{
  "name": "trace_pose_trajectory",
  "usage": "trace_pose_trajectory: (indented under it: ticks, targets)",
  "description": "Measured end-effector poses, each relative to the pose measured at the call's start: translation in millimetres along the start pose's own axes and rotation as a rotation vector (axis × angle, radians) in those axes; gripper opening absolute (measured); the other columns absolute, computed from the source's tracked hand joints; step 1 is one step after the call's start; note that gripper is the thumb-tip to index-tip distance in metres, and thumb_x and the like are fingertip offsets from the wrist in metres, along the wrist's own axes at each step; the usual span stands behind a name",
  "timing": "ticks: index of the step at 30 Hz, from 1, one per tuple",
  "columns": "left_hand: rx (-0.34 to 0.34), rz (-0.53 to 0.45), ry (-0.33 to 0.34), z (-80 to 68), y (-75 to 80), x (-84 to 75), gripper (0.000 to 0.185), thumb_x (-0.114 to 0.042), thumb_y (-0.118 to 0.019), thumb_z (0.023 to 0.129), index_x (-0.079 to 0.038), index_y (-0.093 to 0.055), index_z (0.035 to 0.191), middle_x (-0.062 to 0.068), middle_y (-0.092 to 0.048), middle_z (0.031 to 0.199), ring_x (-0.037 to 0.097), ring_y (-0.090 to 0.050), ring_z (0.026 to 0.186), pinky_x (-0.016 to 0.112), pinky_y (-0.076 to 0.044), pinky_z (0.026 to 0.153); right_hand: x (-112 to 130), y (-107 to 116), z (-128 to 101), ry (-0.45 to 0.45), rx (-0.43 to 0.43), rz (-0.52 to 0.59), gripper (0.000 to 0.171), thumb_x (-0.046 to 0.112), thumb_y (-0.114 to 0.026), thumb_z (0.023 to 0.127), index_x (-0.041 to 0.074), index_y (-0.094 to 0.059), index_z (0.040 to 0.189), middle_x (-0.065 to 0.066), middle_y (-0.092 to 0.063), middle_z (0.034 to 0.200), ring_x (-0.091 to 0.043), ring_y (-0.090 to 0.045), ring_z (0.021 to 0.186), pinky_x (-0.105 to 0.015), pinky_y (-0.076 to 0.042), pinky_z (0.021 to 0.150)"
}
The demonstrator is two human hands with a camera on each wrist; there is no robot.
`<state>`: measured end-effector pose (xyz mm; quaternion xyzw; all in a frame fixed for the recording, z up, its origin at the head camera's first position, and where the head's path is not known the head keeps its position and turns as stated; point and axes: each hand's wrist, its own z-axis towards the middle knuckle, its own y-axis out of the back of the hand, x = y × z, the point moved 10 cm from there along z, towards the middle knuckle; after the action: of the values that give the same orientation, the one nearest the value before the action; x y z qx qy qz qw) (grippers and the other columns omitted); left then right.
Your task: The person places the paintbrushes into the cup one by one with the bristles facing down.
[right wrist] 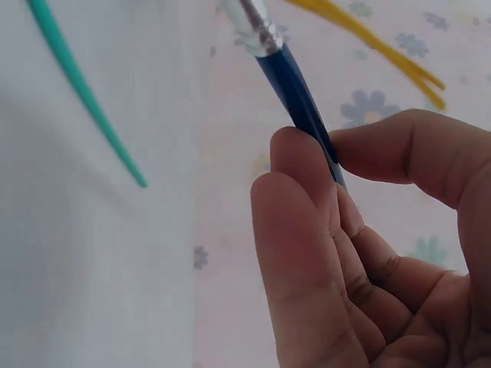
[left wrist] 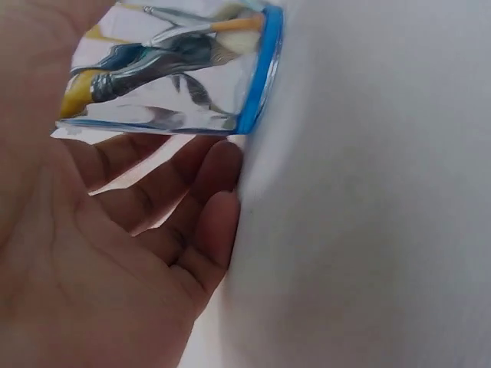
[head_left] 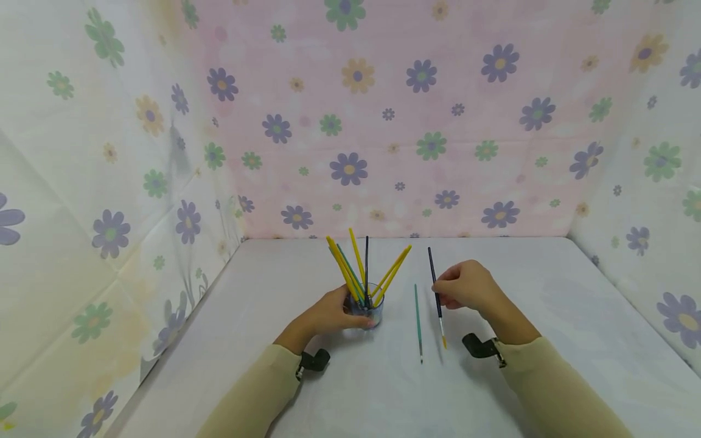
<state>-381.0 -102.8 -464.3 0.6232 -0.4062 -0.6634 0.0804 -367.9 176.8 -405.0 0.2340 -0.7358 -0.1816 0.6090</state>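
My left hand (head_left: 328, 313) holds a clear cup (head_left: 376, 313), thumb at its near side and fingers behind. In the left wrist view the cup's blue-edged base (left wrist: 265, 69) is at the white surface, and brush heads (left wrist: 173, 57) show through its wall. Yellow, green and dark brush handles (head_left: 366, 261) fan out above the rim. To the right, my right hand (head_left: 465, 286) pinches a dark blue paintbrush (right wrist: 295, 96) by its handle between thumb and fingertips, orange bristles (head_left: 445, 342) pointing down. A thin green paintbrush (head_left: 418, 322) lies between the cup and that hand.
Everything is on a white-covered table (head_left: 350, 389). A pink flowered cloth (head_left: 383, 121) hangs along the back, with pale flowered cloths at the left side (head_left: 126, 201) and right side (head_left: 641, 201). Dark wrist devices (head_left: 479, 347) are strapped over both sleeves.
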Motion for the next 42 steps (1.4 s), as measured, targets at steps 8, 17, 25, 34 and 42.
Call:
trace_pose_trajectory:
  ticks: [8,17,25,34,42]
  targets:
    - [-0.016,-0.106,-0.029,0.8,0.6,-4.4,0.064,-0.05,-0.089,0.077,-0.023,-0.058,0.127,-0.003,-0.065,0.12,0.019,-0.062,0.109,0.045,-0.052,0.1,29,10,-19,0.09,-0.052,0.051,0.031,0.028,-0.075,0.095,0.003,-0.07,0.114,-0.012,-0.075,0.101,-0.021,-0.075,0.08,-0.031,-0.063,0.073]
    - [-0.005,-0.133,-0.049,1.5,-4.5,-11.3,0.061,-0.048,-0.089,0.078,-0.022,-0.06,0.126,-0.005,-0.068,0.116,0.017,-0.064,0.107,0.042,-0.054,0.098,52,12,-38,0.184,-0.102,0.171,0.027,0.025,-0.074,0.097,0.006,-0.07,0.115,-0.011,-0.078,0.107,-0.018,-0.077,0.088,-0.031,-0.063,0.079]
    - [-0.026,-0.057,-0.02,-1.2,-9.0,-14.1,0.065,-0.053,-0.09,0.075,-0.023,-0.058,0.122,-0.006,-0.067,0.114,0.016,-0.063,0.105,0.041,-0.055,0.094,70,2,-47,0.383,-0.158,0.277,0.026,0.026,-0.076,0.096,0.006,-0.071,0.112,-0.01,-0.078,0.105,-0.019,-0.077,0.092,-0.027,-0.062,0.081]
    - [-0.029,-0.066,-0.038,-0.3,-9.3,-13.4,0.067,-0.054,-0.089,0.075,-0.024,-0.056,0.125,-0.007,-0.067,0.116,0.017,-0.063,0.106,0.042,-0.055,0.096,73,-28,-46,0.463,-0.135,0.209,0.017,0.025,-0.074,0.098,0.012,-0.072,0.107,-0.003,-0.078,0.102,-0.015,-0.076,0.091,-0.026,-0.062,0.082]
    - [-0.015,-0.057,-0.042,-1.6,-9.7,-16.5,0.069,-0.056,-0.089,0.074,-0.025,-0.056,0.126,-0.007,-0.067,0.117,0.017,-0.063,0.106,0.041,-0.055,0.095,63,-46,-38,0.43,-0.101,0.166,0.012,0.023,-0.076,0.096,0.014,-0.073,0.103,0.0,-0.078,0.101,-0.013,-0.075,0.087,-0.028,-0.062,0.079]
